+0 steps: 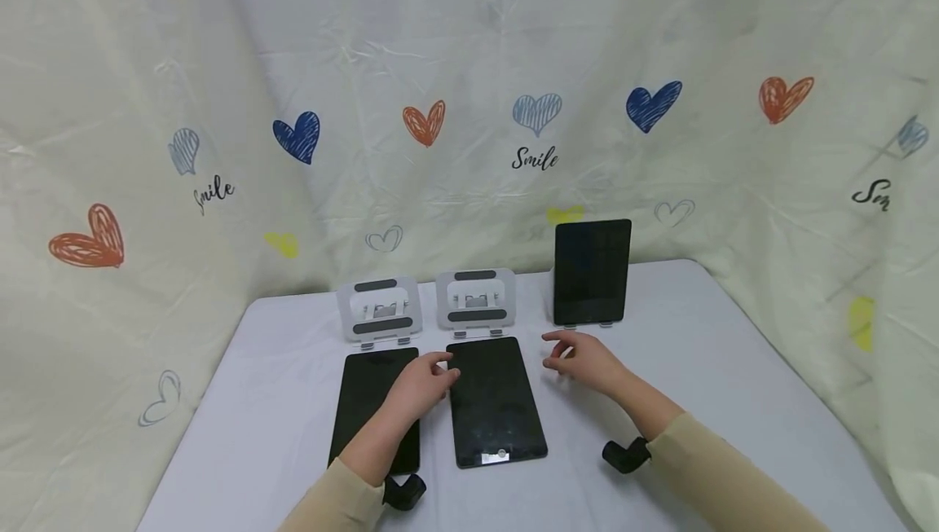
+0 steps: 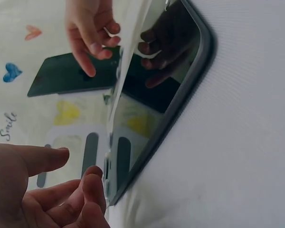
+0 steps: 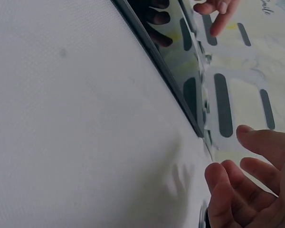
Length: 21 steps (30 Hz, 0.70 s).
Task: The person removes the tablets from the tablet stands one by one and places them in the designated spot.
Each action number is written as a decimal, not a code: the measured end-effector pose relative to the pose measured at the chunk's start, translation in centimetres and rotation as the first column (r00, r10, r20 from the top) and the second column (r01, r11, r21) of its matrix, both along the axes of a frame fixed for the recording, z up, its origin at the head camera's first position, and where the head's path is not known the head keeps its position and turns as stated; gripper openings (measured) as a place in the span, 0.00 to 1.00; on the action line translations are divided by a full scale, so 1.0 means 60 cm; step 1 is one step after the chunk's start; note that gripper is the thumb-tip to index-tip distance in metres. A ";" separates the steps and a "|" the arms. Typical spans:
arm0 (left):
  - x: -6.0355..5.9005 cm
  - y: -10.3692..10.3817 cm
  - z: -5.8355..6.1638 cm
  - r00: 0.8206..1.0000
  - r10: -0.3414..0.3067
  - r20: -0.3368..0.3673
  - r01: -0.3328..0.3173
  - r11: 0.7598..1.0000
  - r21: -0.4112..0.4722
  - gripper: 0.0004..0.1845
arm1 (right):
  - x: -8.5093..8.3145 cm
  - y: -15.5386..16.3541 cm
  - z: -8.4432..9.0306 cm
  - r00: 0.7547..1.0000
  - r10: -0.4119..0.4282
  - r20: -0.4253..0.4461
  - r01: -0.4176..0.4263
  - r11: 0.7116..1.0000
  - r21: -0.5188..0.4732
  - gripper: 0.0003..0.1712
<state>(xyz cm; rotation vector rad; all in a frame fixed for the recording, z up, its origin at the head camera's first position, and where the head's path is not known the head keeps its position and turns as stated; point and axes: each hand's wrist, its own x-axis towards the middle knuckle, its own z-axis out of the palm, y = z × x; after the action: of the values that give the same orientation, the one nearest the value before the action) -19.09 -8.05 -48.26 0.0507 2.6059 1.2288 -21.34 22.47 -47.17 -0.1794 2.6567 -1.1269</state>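
Observation:
Two black tablets lie flat on the table, a left one and a middle one with a small label at its near edge. My left hand hovers between them, over the middle tablet's upper left edge, its fingers loosely bent around nothing. To the right of that tablet, my right hand is held above the cloth, thumb and fingers apart and nothing between them. A third tablet stands upright on a stand at the back right. Behind the flat tablets are a left white stand and a middle white stand, both bare.
White cloth covers the table. A pale curtain printed with hearts hangs right behind the table's back edge. Each wrist wears a black camera mount, one on the left and one on the right.

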 end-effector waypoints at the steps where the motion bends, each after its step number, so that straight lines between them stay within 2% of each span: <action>1: -0.002 0.003 -0.001 1.000 0.002 -0.006 -0.002 1.000 0.005 0.24 | -0.001 0.003 0.000 1.000 0.004 -0.003 -0.004 1.000 -0.004 0.28; 10: -0.013 0.043 0.005 0.997 -0.020 -0.077 0.023 0.999 0.043 0.23 | -0.013 0.043 0.008 0.998 0.015 -0.055 -0.017 0.999 -0.030 0.29; 16: -0.026 0.082 0.010 0.991 -0.044 -0.128 0.052 0.997 0.056 0.24 | -0.016 0.075 0.018 0.996 -0.018 -0.088 0.015 0.999 -0.033 0.29; 21: -0.036 0.110 0.016 0.989 -0.028 -0.143 0.039 0.997 0.073 0.26 | -0.020 0.097 0.027 0.994 -0.052 -0.095 0.049 0.998 -0.037 0.31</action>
<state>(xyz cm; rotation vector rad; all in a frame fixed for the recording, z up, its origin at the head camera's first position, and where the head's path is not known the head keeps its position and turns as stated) -21.24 -1.43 -47.28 0.2026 2.6643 1.3577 -22.54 28.28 -45.58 -0.1776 2.7417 -1.2095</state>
